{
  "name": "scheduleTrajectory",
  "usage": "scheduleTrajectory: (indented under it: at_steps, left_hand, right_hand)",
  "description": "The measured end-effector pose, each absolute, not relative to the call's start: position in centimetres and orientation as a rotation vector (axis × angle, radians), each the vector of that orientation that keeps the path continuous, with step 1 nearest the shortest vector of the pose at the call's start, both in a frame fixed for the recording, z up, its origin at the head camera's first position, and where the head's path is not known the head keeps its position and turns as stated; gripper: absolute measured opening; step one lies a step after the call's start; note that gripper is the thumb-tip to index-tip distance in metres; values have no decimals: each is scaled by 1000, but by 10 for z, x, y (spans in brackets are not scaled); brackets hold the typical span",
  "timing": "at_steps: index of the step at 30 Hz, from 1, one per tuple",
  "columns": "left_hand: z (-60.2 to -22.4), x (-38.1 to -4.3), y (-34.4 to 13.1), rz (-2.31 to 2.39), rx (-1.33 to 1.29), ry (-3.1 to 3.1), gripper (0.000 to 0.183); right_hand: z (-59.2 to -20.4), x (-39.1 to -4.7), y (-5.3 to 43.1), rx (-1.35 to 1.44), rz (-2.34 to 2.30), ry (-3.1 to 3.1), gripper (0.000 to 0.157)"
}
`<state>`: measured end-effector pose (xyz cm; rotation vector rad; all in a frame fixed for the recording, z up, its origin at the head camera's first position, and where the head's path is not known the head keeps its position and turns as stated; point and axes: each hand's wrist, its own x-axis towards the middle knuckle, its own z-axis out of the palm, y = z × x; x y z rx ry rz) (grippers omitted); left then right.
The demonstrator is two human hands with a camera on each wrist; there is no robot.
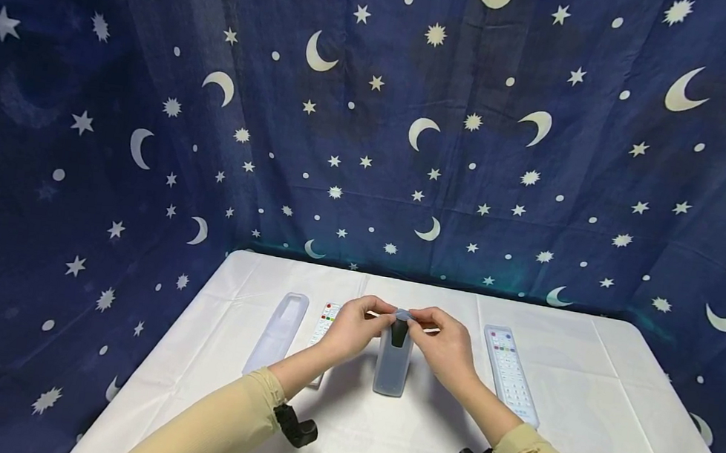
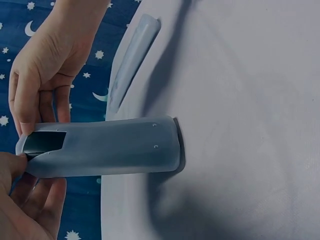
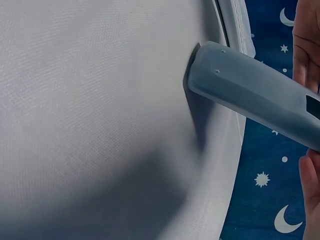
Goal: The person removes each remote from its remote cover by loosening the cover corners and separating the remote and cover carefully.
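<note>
Left hand (image 1: 354,332): pinched the sleeve (image 1: 392,373), eleven o'clock.
Right hand (image 1: 446,347): pinched it, one o'clock.
Dark insert (image 1: 399,333): extent was unclear.
White remote (image 1: 326,319): left forearm (image 1: 301,371) hid its middle.

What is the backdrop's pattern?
Pale moons, stars and dots on the dark blue backdrop, best in head view.

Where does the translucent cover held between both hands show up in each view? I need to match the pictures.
Head: translucent cover below mid-height, slightly right of centre, between left hand and right hand.
Left wrist: translucent cover mostly left of centre, nearly horizontal.
Right wrist: translucent cover upper right, slanting down, cut by the right edge.
Shared landmark: blue moon-and-star cloth.
</note>
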<state>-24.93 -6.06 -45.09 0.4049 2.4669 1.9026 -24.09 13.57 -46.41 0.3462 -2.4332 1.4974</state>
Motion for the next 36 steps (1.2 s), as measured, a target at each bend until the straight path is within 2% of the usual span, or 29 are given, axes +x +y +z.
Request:
scheduleTrajectory:
  at_steps: [18,25,36]
  left_hand:
    - [-448,-247,-60,2020,219,2252,21]
    - [-448,-249,-63,2034,75,2024,29]
    - [-450,-252,-66,2054,-21,1811,32]
  right_hand:
    - [-458,-230,132,344,1283,-2362,11]
    - [-453,-229,133,225,1509,-2433,10]
    - [-451,-237,131,74,1931,-2354,15]
